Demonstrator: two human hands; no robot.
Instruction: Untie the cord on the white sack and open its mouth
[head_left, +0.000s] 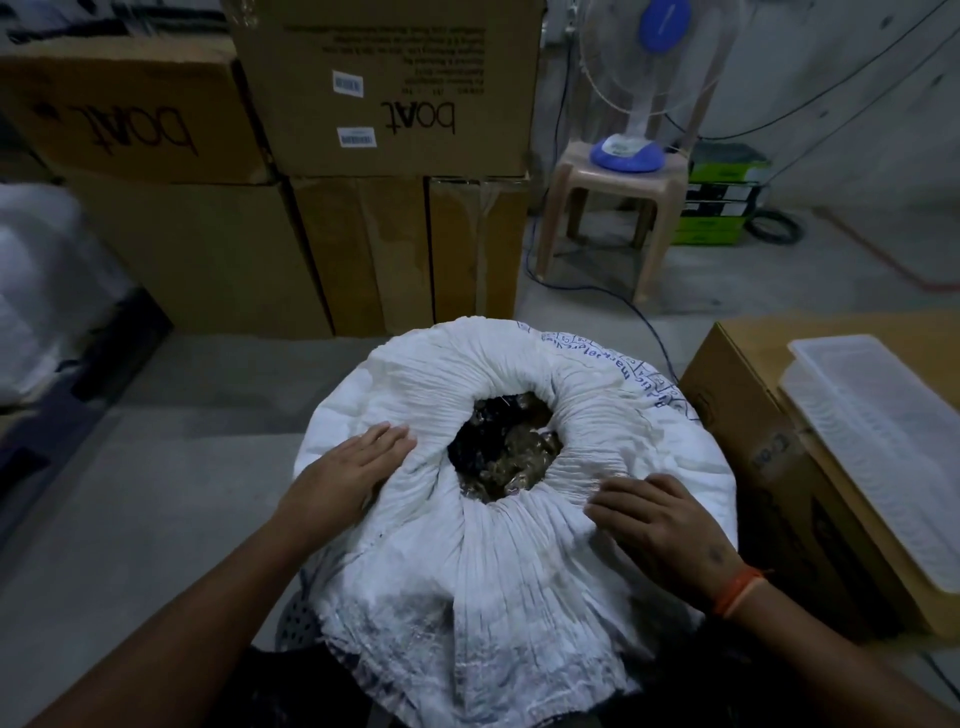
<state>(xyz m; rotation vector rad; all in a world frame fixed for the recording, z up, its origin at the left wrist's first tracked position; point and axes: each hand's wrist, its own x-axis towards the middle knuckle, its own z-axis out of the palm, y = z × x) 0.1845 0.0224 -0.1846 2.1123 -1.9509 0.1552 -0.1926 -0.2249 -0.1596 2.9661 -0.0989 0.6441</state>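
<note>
Fingers (387, 441) of the left hand (348, 480) lie straight and together, pressed flat on the gathered cloth of the white sack (519, 571) at the left of its mouth (504, 447); they grip nothing. The left forearm runs in from the lower left, palm down. The sack stands on the floor directly in front of the person, between the stacked cardboard boxes (363, 249) behind and the box with a plastic tray (878, 457) on the right. Its mouth is partly open: a round gap shows dark contents, with pleated cloth rolled back around it. No cord is visible, so untying appears complete; widening the mouth appears to be the 1 remaining step. The right hand (670, 525) rests palm down on the right rim, fingers slightly bent and spread over the pleats, not clearly pinching them.
</note>
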